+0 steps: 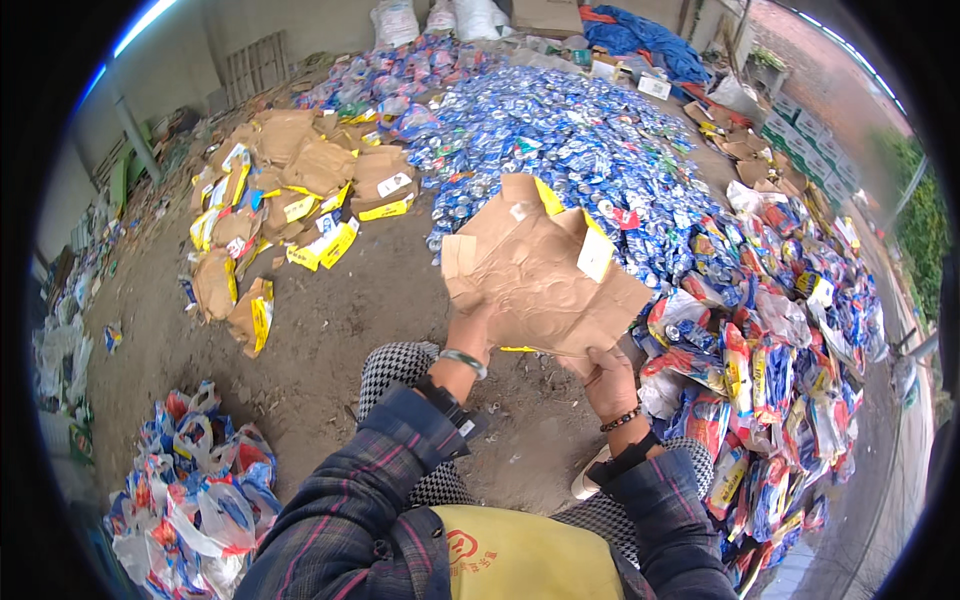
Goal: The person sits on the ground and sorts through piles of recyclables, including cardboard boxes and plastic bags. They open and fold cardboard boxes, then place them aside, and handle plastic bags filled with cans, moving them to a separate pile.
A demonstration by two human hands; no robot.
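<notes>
A flattened brown cardboard tray point(536, 281) with yellow printed edges is held up before me, its plain side towards me and marked by round dents. At its lower left edge is my left hand point(474, 324), the fingers mostly hidden behind the cardboard. My right hand point(606, 377) pinches the lower right edge, with the thumb on the near side. Beyond the cardboard spreads a large heap of mostly blue drink cans point(555, 127). To my right lies a pile of plastic-wrapped packs of cans point(761, 375).
Flattened cardboard pieces point(300, 169) lie on the dirt floor point(322, 322) at the left. Crumpled plastic bags point(202, 495) are piled at lower left. White sacks point(472, 19) and a blue tarpaulin point(645, 37) are at the back. Green-and-white cartons point(810, 146) stand far right.
</notes>
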